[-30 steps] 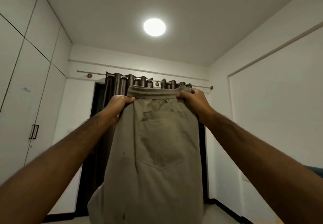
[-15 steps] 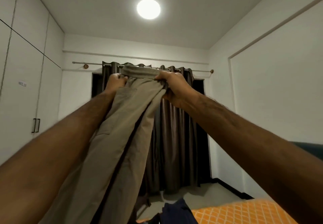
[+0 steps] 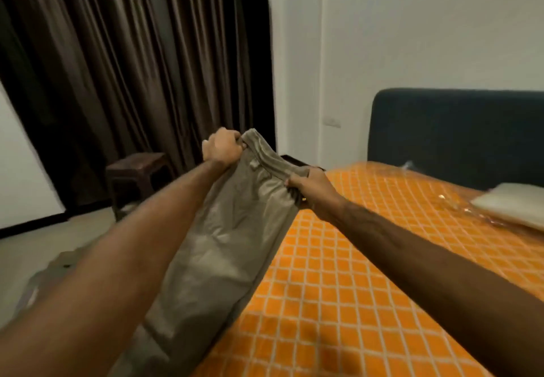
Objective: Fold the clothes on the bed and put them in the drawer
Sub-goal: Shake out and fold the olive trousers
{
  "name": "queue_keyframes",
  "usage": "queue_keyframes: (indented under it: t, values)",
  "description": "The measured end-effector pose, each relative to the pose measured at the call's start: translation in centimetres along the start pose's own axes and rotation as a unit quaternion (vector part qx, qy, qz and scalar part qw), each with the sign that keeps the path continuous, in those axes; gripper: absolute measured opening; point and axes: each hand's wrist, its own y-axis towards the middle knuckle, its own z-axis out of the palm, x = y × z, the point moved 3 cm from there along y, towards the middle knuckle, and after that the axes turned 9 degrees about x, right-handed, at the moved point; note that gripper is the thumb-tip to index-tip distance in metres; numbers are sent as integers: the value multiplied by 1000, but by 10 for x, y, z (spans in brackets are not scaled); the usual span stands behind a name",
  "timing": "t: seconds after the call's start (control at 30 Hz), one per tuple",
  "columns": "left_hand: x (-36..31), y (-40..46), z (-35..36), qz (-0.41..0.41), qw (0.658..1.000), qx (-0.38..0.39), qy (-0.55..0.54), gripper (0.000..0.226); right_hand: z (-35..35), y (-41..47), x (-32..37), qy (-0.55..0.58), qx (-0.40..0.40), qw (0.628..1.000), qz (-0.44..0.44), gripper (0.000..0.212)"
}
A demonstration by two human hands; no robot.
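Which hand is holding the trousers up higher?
The left hand. It grips the waistband of the khaki trousers at its top end, near the dark curtain. The right hand grips the lower end, over the orange bed.

Two bare forearms reach into the head view, with no sleeve, watch or band showing on either. Fine dark hair covers the right forearm [image 3: 412, 247]. The left hand [image 3: 222, 147] and right hand [image 3: 313, 191] carry no gloves or rings.
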Motion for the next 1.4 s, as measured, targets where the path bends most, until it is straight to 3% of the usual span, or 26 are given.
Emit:
queue_keyframes:
  t: [0.17, 0.27, 0.33, 0.4, 0.47, 0.53, 0.6, 0.67, 0.73, 0.8, 0.93, 1.1, 1.27, 1.4]
  values:
    - [-18, 10, 150, -2, 987, 129, -92, 20, -57, 10, -116, -22, -27, 998, 57, 5]
    - [-27, 37, 246, -1, 960, 195, -201, 10, -103, 31, -180, -22, -57, 993, 103, 21]
    - [-38, 47, 294, 3, 954, 214, -209, 6, -131, 44, -221, -10, -77, 989, 123, 21]
    - [-55, 44, 330, 21, 951, 240, -193, 14, -156, 56, -262, -1, -100, 984, 149, 20]
    - [-69, 34, 367, 45, 932, 298, -202, 43, -178, 63, -306, 5, -112, 979, 172, 16]
    - [-75, 19, 419, 110, 901, 392, -152, 73, -200, 67, -360, -6, -125, 971, 205, 17]
    - [-63, 2, 474, 188, 876, 444, -6, 84, -218, 61, -411, -39, -144, 963, 223, 26]
    - [-41, -20, 526, 231, 862, 429, 140, 86, -229, 48, -454, -42, -175, 964, 198, 25]
    - [-31, -38, 553, 253, 879, 370, 165, 93, -234, 40, -479, -42, -210, 965, 149, 22]
    - [-27, -46, 563, 269, 896, 319, 153, 87, -232, 40, -486, -88, -214, 968, 94, 22]
    - [-26, -42, 560, 256, 890, 343, 158, 91, -219, 41, -479, -271, -187, 944, 21, 25]
    - [-11, -66, 519, 223, 894, 348, 174, 88, -198, 38, -466, -351, -143, 922, 80, 34]
    - [84, -126, 436, 237, 894, 314, 212, 72, -172, 22, -447, -434, -179, 862, 190, 62]
    - [176, -175, 361, 183, 886, 346, 250, 80, -101, 9, -404, -562, -94, 819, 76, 55]
